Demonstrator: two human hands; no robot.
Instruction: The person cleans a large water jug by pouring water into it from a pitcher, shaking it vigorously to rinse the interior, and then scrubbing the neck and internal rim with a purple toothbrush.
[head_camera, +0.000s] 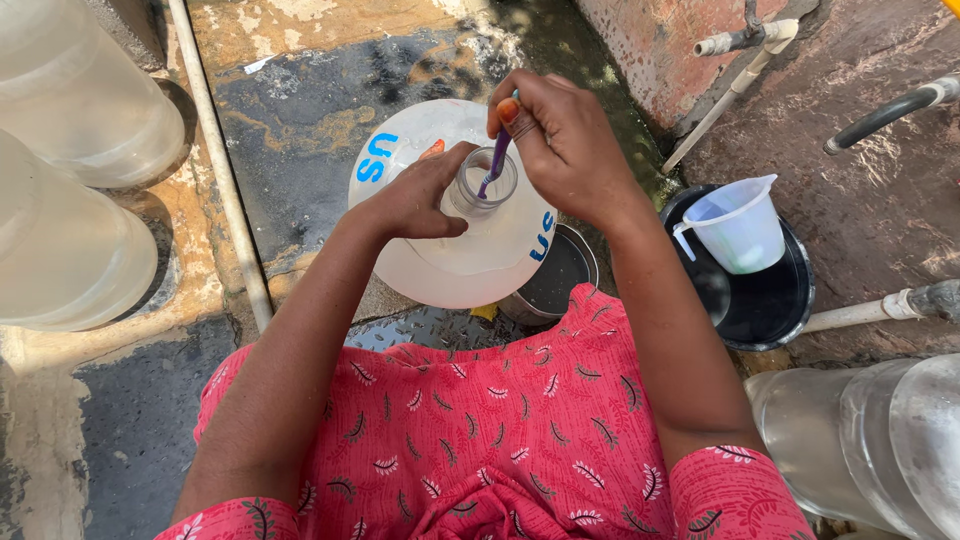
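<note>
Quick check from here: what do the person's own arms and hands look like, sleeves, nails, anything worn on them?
Both arms are bare from short pink-red patterned fabric sleeves printed with small dark and white leaf sprigs. The right hand has an orange-painted thumbnail; the left hand also shows an orange nail. No watch, bangle or glove shows.

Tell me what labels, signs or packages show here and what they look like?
Printed marks: blue lettering on the shoulder of the big clear water jug, one left of the neck, one at the right.
Other jugs at the left: clear, no label visible.
No signs, screens or packages.
</note>
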